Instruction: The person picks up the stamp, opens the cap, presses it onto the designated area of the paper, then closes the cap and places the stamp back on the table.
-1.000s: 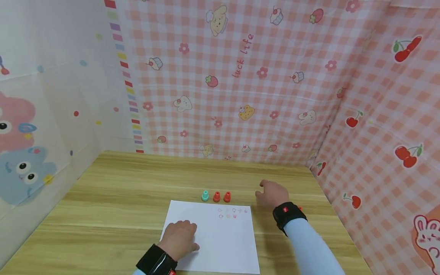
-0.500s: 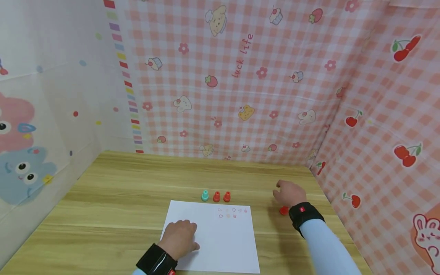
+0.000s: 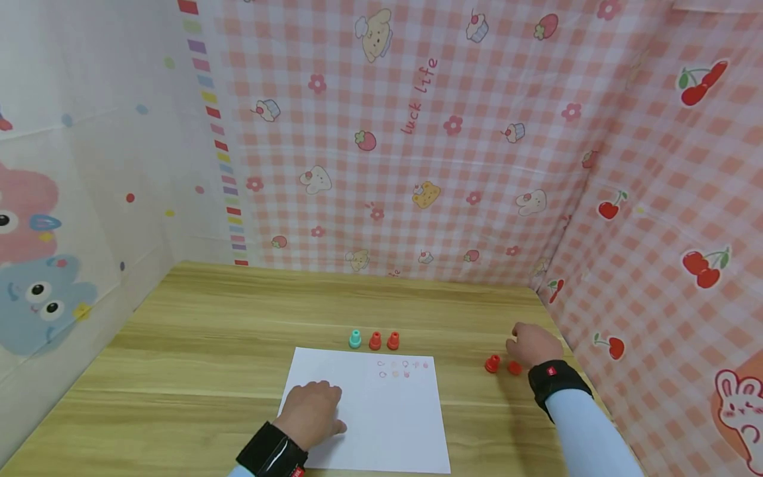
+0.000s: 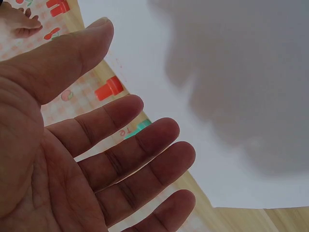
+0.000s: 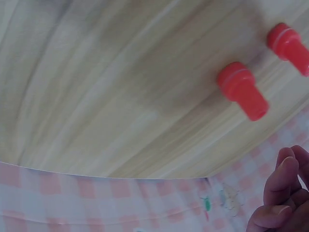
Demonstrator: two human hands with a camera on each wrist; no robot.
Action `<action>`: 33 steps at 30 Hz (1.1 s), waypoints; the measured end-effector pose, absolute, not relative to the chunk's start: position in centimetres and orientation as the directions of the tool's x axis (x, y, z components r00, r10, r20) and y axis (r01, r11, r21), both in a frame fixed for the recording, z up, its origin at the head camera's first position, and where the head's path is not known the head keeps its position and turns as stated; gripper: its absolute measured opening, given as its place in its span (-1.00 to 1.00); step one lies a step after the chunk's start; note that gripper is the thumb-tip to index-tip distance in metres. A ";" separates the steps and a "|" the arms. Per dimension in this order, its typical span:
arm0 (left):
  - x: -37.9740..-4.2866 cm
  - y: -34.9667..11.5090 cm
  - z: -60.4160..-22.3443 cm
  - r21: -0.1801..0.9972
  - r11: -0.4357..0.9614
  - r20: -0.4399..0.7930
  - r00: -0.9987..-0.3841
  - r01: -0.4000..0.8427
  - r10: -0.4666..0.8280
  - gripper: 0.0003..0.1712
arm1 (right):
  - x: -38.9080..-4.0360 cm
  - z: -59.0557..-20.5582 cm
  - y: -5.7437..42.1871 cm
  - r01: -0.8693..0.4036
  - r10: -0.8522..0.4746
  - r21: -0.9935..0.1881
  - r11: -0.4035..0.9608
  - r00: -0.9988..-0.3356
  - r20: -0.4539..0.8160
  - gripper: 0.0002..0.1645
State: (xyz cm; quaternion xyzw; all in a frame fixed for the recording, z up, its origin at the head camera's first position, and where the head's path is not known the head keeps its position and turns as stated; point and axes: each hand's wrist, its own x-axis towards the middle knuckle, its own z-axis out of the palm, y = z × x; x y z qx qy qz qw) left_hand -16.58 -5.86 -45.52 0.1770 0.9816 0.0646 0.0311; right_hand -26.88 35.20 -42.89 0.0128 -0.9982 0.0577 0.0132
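Observation:
My left hand [image 3: 310, 414] lies over the white paper [image 3: 387, 424], its fingers relaxed and spread in the left wrist view, with nothing in them. Small pinkish marks [image 3: 395, 369] fill the paper's upper right corner. At the right of the table, my right hand [image 3: 538, 346] hovers just beyond two small red stamps, each with a round base and narrower handle. One red stamp [image 3: 492, 364] stands left of the other red stamp [image 3: 514, 368]. In the right wrist view both stamps are apart from my right fingers [image 5: 280, 181], which hang loosely curled around nothing.
Behind the paper's far edge, a teal stamp [image 3: 355, 339] and two more red stamps [image 3: 384, 341] stand in a row. A pink checked cloth [image 3: 393, 146] hangs behind the wooden table [image 3: 179, 371]; another checked cloth [image 3: 661, 265] bounds its right side.
My right hand has moved right, from beside the paper to the table's right side, bringing the two red stamps there into sight. The left hand has stayed put.

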 end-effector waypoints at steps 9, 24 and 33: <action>-16.7 -5.9 -45.6 0.143 0.931 -0.051 -0.937 0.335 0.345 -0.54 | -26.0 -43.8 36.3 -0.011 -0.008 -0.080 0.997 -0.999 0.037 -0.61; -16.9 -5.7 -45.6 0.159 0.942 -0.109 -0.943 0.295 0.314 -0.55 | -25.0 -45.5 36.2 0.040 0.042 -0.123 0.992 -0.999 0.011 -0.72; -16.9 -5.8 -45.9 0.151 0.939 -0.093 -0.941 0.309 0.325 -0.55 | -25.6 -46.9 36.6 0.012 0.016 -0.114 0.993 -0.999 0.039 -0.80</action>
